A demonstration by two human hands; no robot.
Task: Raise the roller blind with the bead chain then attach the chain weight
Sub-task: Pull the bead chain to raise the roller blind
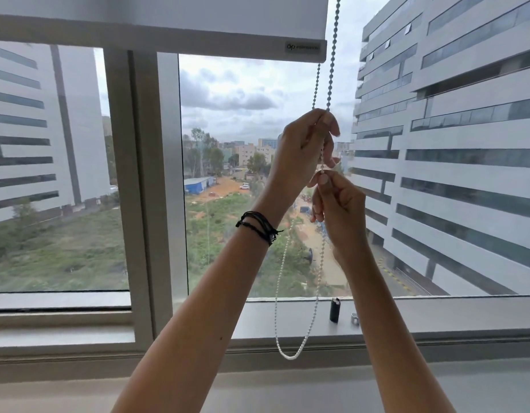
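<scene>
Both hands grip bead chain; dark weight on sill.

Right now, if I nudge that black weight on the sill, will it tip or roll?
The weight stands upright and narrow on the sill, so it probably tips easily. It looks cylindrical, so once down it may roll.

Both arms raised; left hand fisted above pinching right hand.
</scene>
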